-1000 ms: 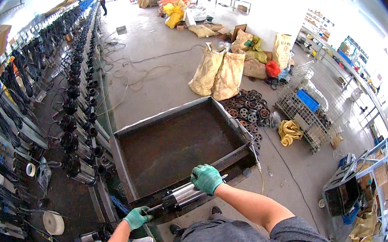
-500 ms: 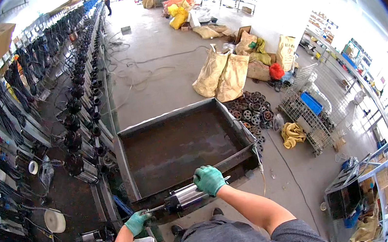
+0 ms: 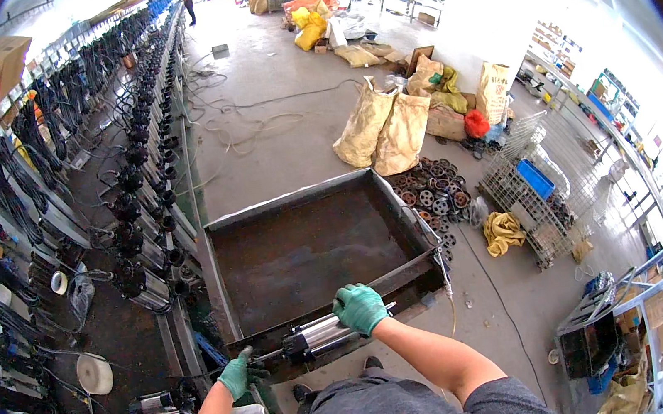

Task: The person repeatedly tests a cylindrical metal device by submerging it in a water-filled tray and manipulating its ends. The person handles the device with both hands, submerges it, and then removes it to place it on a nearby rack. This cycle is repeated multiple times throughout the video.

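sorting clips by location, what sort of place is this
Probably a factory or workshop floor: a long row of metal cylinders, perhaps motors or pumps, with many coiled black cables along the left, and a heap of small wheels beside a large metal tray.

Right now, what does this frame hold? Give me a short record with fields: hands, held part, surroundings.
Left hand: gloved, at the left end of a thin rod; grip unclear
Right hand: gloved, fingers curled over the cylinder's right part
Held part: silver-and-black cylinder, roughly level, rod pointing left
Ahead: dark rectangular tray with raised walls
Beyond tray: two tan sacks, pile of dark wheels
Left side: row of similar cylinders
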A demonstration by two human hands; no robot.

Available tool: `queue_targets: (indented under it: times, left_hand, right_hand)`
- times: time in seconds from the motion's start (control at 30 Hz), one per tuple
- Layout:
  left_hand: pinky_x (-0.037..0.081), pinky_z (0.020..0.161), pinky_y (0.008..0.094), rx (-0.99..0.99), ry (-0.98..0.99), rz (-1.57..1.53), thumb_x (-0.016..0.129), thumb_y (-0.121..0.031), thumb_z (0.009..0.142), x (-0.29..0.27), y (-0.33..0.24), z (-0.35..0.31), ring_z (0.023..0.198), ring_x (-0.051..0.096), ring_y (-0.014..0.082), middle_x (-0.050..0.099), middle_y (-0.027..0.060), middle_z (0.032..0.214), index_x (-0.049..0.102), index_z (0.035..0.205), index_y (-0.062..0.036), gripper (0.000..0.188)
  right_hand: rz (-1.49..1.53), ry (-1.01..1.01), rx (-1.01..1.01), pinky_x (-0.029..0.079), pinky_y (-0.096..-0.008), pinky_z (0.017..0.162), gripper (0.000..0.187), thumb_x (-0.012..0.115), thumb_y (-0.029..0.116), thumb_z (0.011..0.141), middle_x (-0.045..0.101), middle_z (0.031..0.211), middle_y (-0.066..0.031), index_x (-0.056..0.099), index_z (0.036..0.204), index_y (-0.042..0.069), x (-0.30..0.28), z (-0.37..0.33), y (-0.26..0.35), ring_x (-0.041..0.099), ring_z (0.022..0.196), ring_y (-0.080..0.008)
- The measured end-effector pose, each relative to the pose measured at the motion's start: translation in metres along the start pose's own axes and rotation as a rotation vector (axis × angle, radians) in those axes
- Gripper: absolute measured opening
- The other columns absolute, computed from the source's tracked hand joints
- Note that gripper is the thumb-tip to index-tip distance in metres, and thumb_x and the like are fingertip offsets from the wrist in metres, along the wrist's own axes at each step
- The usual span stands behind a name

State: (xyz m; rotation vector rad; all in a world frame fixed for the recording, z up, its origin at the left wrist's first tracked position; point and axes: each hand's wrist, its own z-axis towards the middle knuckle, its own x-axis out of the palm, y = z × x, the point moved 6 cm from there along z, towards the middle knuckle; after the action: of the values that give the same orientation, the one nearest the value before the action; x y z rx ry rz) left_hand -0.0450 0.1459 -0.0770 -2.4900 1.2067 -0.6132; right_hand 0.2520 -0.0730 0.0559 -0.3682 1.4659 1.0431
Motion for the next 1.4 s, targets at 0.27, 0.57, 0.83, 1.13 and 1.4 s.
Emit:
queue_targets:
  times: [0.27, 0.57, 0.83, 1.13, 1.4]
  left_hand:
    - [0.049, 0.077, 0.0304, 0.633, 0.045, 0.173, 0.077, -0.019, 0.092, 0.008, -0.011, -0.014, 0.087, 0.057, 0.0126, 0.060, -0.0011, 0.098, 0.059, 0.118, -0.0118, 0.032]
    - [0.051, 0.080, 0.0362, 0.259, 0.160, 0.998, 0.072, -0.038, 0.096, 0.020, -0.055, -0.030, 0.086, 0.059, 0.0162, 0.067, 0.0038, 0.092, 0.067, 0.110, -0.0027, 0.039]
    - [0.054, 0.073, 0.0479, 1.018, -0.638, 1.631, 0.076, -0.032, 0.084, 0.021, -0.028, -0.025, 0.084, 0.071, 0.0376, 0.072, 0.0191, 0.088, 0.071, 0.099, -0.0090, 0.028]
    - [0.055, 0.067, 0.0402, -0.005, -0.028, 0.224, 0.070, -0.033, 0.097, -0.019, 0.000, 0.005, 0.076, 0.065, 0.0184, 0.069, 0.0037, 0.091, 0.070, 0.108, -0.0071, 0.028]
    - [0.052, 0.076, 0.0319, 1.046, -0.373, 0.683, 0.069, 0.002, 0.087, -0.002, -0.007, 0.003, 0.080, 0.059, 0.0175, 0.061, 0.0057, 0.093, 0.053, 0.115, -0.0044, 0.033]
  right_hand:
    - [-0.012, -0.002, 0.007, 0.054, -0.0495, 0.082, 0.023, 0.062, 0.030, 0.090, 0.070, 0.093, -0.0166, 0.067, 0.087, 0.007, 0.002, -0.001, -0.002, 0.067, 0.090, -0.0377]
    - [-0.001, 0.012, -0.009, 0.054, -0.0500, 0.082, 0.023, 0.062, 0.029, 0.090, 0.070, 0.092, -0.0171, 0.067, 0.088, 0.007, 0.006, 0.000, -0.004, 0.067, 0.090, -0.0383]
    - [0.011, -0.024, -0.017, 0.054, -0.0488, 0.080, 0.019, 0.064, 0.027, 0.089, 0.069, 0.089, -0.0152, 0.069, 0.086, 0.009, 0.003, 0.002, 0.001, 0.066, 0.088, -0.0372]
    - [0.021, -0.051, -0.015, 0.055, -0.0484, 0.079, 0.019, 0.064, 0.026, 0.088, 0.069, 0.088, -0.0149, 0.069, 0.083, 0.009, 0.001, 0.001, 0.002, 0.066, 0.087, -0.0370]
    - [0.019, -0.036, -0.029, 0.055, -0.0483, 0.079, 0.019, 0.065, 0.026, 0.088, 0.070, 0.088, -0.0152, 0.069, 0.082, 0.008, 0.002, 0.002, 0.001, 0.067, 0.086, -0.0374]
